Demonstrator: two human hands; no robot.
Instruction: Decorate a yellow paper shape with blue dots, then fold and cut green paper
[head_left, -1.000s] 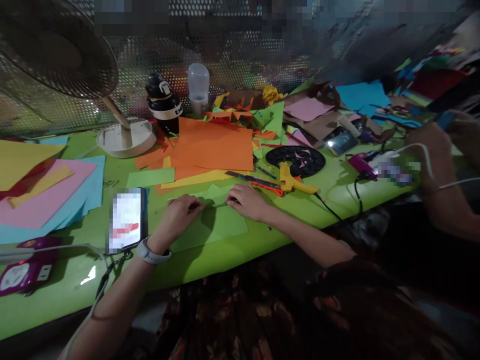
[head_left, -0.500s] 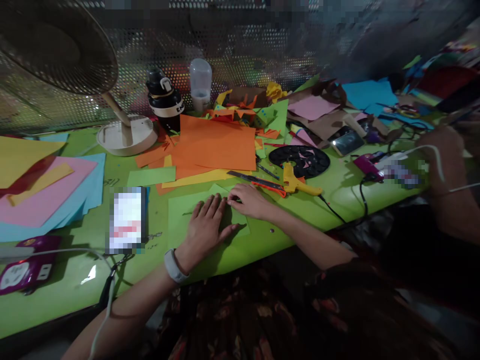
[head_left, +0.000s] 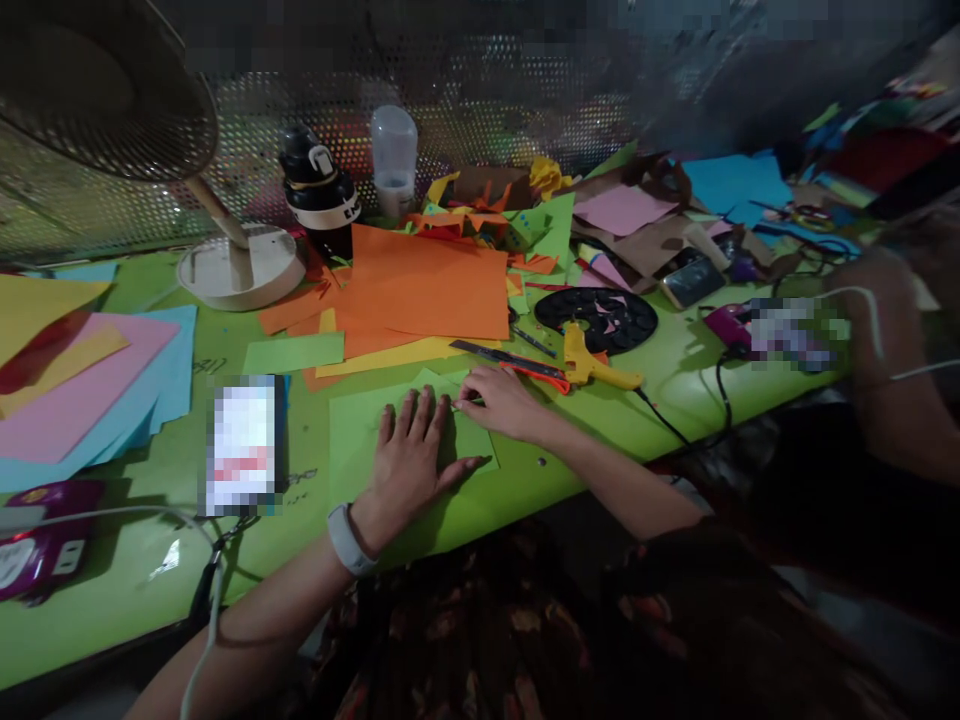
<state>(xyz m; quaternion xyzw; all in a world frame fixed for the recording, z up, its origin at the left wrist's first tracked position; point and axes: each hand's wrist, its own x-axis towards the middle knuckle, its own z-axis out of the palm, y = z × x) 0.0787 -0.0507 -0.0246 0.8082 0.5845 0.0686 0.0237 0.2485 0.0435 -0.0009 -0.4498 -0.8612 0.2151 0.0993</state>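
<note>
A light green paper sheet (head_left: 352, 435) lies on the lime green table (head_left: 300, 560) near its front edge. My left hand (head_left: 411, 452) rests flat on the sheet with fingers spread, a pale watch on the wrist. My right hand (head_left: 501, 400) sits at the sheet's upper right corner, fingers curled and pinched at the paper's folded edge. Just beyond my right hand lie an orange-handled cutter (head_left: 517, 363) and a yellow glue gun (head_left: 596, 365).
A phone (head_left: 244, 442) lies left of the sheet. Orange paper (head_left: 427, 285), pink and blue sheets (head_left: 82, 385), a fan base (head_left: 236, 270), a black bottle (head_left: 319, 195) and a clear cup (head_left: 394, 160) stand behind. Another person's arm (head_left: 892, 340) is at right.
My left hand has gone from a pinch at the paper's top edge to lying flat and spread on the sheet. The right hand has stayed at the corner.
</note>
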